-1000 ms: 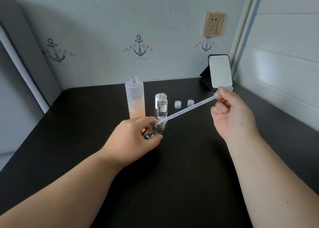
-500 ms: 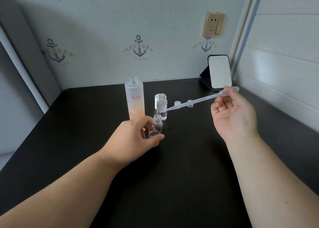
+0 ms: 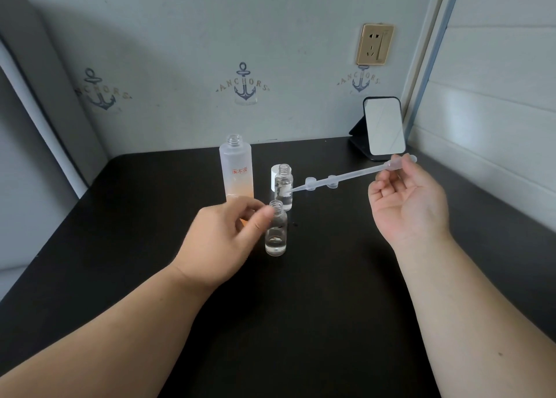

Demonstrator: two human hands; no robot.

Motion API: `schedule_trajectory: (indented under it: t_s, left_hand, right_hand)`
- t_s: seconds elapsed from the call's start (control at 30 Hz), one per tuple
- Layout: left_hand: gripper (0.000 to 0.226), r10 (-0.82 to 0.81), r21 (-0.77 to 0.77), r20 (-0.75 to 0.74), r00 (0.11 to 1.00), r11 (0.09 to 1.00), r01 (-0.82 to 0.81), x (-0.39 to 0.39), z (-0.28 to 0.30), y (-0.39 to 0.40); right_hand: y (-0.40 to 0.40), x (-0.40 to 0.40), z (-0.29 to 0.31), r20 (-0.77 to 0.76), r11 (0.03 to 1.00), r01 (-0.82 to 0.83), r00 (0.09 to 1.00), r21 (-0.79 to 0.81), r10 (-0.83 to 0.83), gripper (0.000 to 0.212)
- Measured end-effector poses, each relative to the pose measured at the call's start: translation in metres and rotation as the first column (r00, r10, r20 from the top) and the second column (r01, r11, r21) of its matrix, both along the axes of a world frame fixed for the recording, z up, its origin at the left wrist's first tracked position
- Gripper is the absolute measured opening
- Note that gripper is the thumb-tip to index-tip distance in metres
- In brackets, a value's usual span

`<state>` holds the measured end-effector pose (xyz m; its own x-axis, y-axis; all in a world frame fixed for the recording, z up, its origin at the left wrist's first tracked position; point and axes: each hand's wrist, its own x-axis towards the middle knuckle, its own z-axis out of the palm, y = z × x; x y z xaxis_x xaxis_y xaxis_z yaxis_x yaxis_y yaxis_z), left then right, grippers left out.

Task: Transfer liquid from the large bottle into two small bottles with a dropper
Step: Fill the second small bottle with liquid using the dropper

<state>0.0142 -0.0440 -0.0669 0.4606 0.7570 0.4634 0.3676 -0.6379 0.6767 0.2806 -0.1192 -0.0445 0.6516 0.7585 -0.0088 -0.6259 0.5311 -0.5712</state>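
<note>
Pinching the bulb end of the dropper [image 3: 346, 177] between thumb and fingertips, right hand [image 3: 406, 205] raised over the right side of the bench [image 3: 331, 307], palm turned toward the camera, remaining fingers loosely curled, forearm running in from the lower right. Dropper held near level, sloping slightly down to the left, tip showing in front of the far small bottle [image 3: 284, 187]; whether actually touching it or merely overlapping in the view, impossible to say. On the other side, a loose grip: left hand [image 3: 222, 241] with thumb and forefinger just at the neck of the near small bottle [image 3: 276, 229], either resting lightly against it or a hair apart, not clearly clamped. Bottle standing upright on the bench with a shallow layer of clear liquid at the bottom, open-mouthed. Behind it the far small bottle, also uncapped and apparently fuller, with a white cap [image 3: 275, 178] behind it. To the left, the large bottle [image 3: 236, 172], open, frosted, orange toward the base. Two small clear caps [image 3: 310, 184] lying further right under the line of the dropper. Judged step: between doses, likely heading back for a refill. Next move calling for swinging the tip up and over into the large bottle's narrow neck, squeezing the bulb before dipping, then releasing slowly. Care needed not to knock either small bottle.
</note>
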Motion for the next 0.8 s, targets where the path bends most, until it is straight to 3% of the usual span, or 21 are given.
schedule_trajectory:
  t_s: [0.1,0.17,0.23,0.33,0.4,0.57,0.8]
  left_hand:
    - [0.025,0.152,-0.013,0.246,0.957,0.988,-0.153,-0.003,0.001,0.001]
    - [0.002,0.278,-0.068,0.32,0.906,0.96,-0.27,-0.004,0.002,0.007]
    - [0.022,0.321,-0.134,0.319,0.892,0.947,-0.293,-0.005,0.001,0.015]
    - [0.057,0.207,-0.248,0.257,0.944,0.958,-0.142,-0.002,-0.004,0.022]
    - [0.067,0.144,-0.298,0.215,0.966,0.952,-0.076,0.002,-0.008,0.025]
    - [0.051,0.172,-0.257,0.09,0.981,0.956,-0.144,0.007,-0.011,0.03]
    - [0.042,0.172,-0.256,0.184,0.968,0.959,-0.122,0.003,-0.009,0.029]
  right_hand:
    - [0.001,0.0,0.0,-0.006,1.0,0.002,1.0,-0.005,-0.002,0.026]
    - [0.0,0.0,0.0,-0.01,1.0,-0.003,1.0,-0.004,0.003,0.025]
    - [0.001,0.0,0.0,-0.007,1.0,-0.008,1.0,-0.005,0.008,0.025]
    - [0.001,-0.001,-0.001,0.009,1.0,-0.014,1.0,-0.017,0.014,0.027]
    - [0.001,-0.001,-0.001,0.009,0.999,-0.018,1.0,-0.026,0.018,0.027]
    - [0.001,-0.001,-0.001,-0.01,0.999,-0.019,1.0,-0.037,0.019,0.027]
    - [0.002,-0.001,-0.002,0.037,0.999,-0.049,0.998,0.006,0.049,0.022]
